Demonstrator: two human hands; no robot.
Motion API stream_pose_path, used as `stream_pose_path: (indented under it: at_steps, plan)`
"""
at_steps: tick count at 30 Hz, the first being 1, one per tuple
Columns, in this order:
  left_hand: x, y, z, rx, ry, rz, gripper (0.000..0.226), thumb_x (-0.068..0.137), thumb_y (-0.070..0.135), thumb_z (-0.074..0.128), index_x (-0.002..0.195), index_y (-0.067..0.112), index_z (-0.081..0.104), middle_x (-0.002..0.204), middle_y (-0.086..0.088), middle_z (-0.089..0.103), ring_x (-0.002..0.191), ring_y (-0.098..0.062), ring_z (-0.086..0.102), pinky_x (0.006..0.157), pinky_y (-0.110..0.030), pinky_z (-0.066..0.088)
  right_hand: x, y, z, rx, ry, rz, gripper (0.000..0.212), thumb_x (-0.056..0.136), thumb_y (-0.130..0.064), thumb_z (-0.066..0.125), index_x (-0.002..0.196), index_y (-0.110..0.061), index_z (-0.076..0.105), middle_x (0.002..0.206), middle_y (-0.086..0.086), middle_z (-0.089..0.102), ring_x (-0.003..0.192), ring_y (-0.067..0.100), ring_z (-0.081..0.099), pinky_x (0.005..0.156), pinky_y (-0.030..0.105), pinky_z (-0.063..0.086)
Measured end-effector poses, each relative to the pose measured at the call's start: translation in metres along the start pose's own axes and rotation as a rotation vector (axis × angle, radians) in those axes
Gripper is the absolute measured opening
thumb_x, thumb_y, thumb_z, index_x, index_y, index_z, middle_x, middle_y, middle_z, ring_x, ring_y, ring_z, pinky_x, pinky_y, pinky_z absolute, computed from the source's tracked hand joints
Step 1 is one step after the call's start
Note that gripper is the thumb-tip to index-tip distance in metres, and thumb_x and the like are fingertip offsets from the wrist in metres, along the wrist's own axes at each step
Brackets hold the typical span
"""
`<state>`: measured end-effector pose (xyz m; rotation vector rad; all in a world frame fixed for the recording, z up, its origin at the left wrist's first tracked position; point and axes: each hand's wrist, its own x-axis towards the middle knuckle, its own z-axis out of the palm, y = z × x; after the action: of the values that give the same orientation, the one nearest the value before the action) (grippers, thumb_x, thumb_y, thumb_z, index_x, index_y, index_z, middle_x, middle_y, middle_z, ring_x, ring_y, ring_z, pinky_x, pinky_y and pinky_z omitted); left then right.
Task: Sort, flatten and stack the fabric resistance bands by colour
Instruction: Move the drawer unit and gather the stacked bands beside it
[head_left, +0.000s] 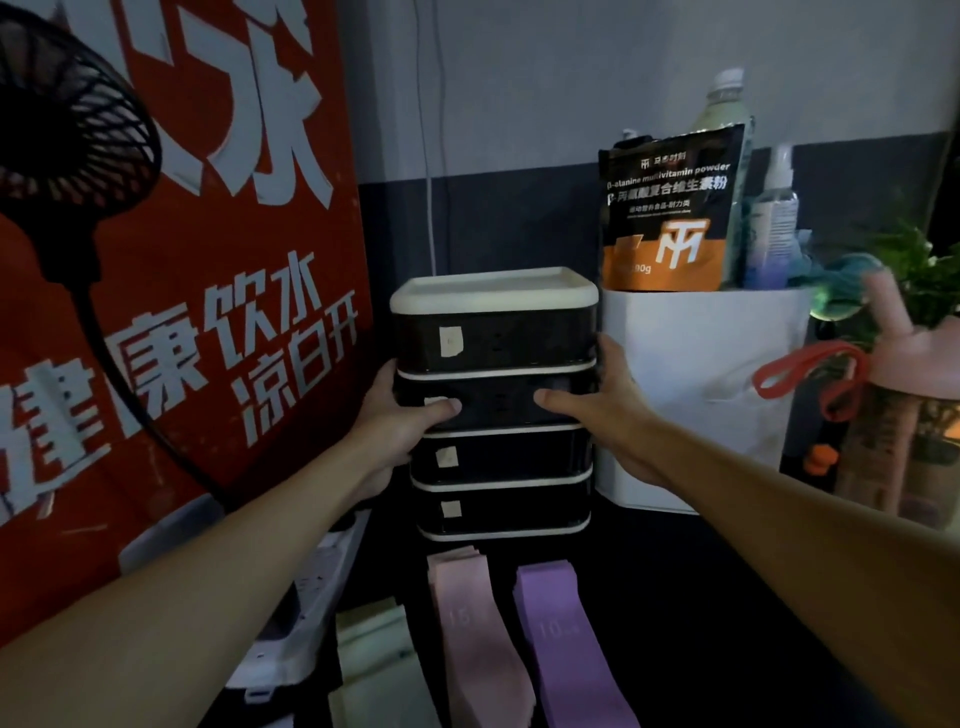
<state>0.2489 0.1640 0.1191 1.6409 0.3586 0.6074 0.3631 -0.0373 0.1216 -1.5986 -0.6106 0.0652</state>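
Pink bands & purple bands lie flat in separate stacks on worktop, sorting looks near done; left hand + right hand both grip 2nd drawer.

Mid-surface, near the wall: drawer tower (4 tiers). 2 band stacks lie before it, side by side: left stack, right stack. Left of these, power strip. Just right of tower, bin, with pouch standing in it. Far left, fan.
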Motion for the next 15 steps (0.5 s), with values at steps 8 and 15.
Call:
stream_pose_path:
  at_steps: [8, 15]
  plan:
    - [-0.039, 0.041, -0.017, -0.031, 0.001, 0.155, 0.088, 0.079, 0.014, 0.083, 0.146, 0.045, 0.036, 0.114, 0.021, 0.061, 0.109, -0.006, 0.059, 0.091, -0.038, 0.050, -0.034, -0.055, -0.012, 0.108, -0.059, -0.117, 0.087, 0.072, -0.011, 0.082, 0.135, -0.046, 0.033, 0.119, -0.016, 0.058, 0.110, 0.009, 0.060, 0.095, 0.046, 0.054]
    - [-0.117, 0.094, -0.013, -0.028, -0.071, 0.277, 0.091, 0.079, 0.016, 0.083, 0.145, 0.053, 0.032, 0.129, 0.016, 0.059, 0.120, -0.011, 0.057, 0.101, -0.047, 0.050, -0.112, -0.110, -0.050, 0.041, -0.010, -0.176, 0.091, 0.076, -0.010, 0.080, 0.142, -0.047, 0.028, 0.119, -0.022, 0.051, 0.116, 0.018, 0.059, 0.095, 0.043, 0.053]
